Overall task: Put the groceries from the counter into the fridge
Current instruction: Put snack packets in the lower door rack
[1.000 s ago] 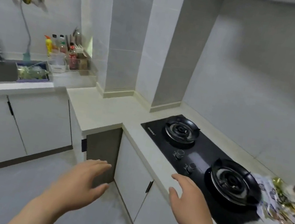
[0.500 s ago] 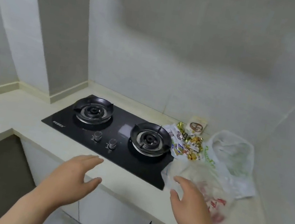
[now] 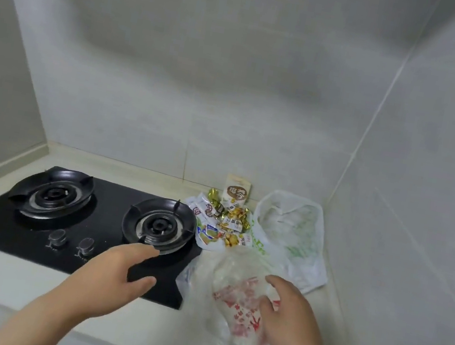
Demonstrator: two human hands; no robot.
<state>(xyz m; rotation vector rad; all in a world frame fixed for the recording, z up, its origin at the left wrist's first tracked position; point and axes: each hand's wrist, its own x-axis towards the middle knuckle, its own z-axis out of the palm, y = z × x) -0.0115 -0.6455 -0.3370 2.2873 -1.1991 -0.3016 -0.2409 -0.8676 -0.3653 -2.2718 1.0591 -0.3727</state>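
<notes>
– Groceries (image 3: 234,236): where do they lie?
– On the pale counter (image 3: 2,284), in its far right corner, right of the black two-burner hob (image 3: 27,234) and close against the tiled wall (image 3: 236,82).
– Any containers?
– Two bags. A clear bag (image 3: 233,304) with red print lies nearest; its contents are pale and blurred, so I cannot name them. Behind it on the right sits a crumpled white bag (image 3: 291,232) with green print, its contents hidden.
– And loose items?
– A heap of small wrapped packets (image 3: 220,222), white, gold and yellow, touching the hob's right edge. Behind them a cream pouch (image 3: 236,193) with a brown round label stands against the wall.
– The hands?
– The left hand (image 3: 109,282) hovers over the hob's near right corner, fingers straight, thumb apart, holding nothing, just left of the clear bag. The right hand (image 3: 289,317) is at that bag's right side, fingers loosely spread; it grips nothing, and I cannot tell whether it touches the plastic.
</notes>
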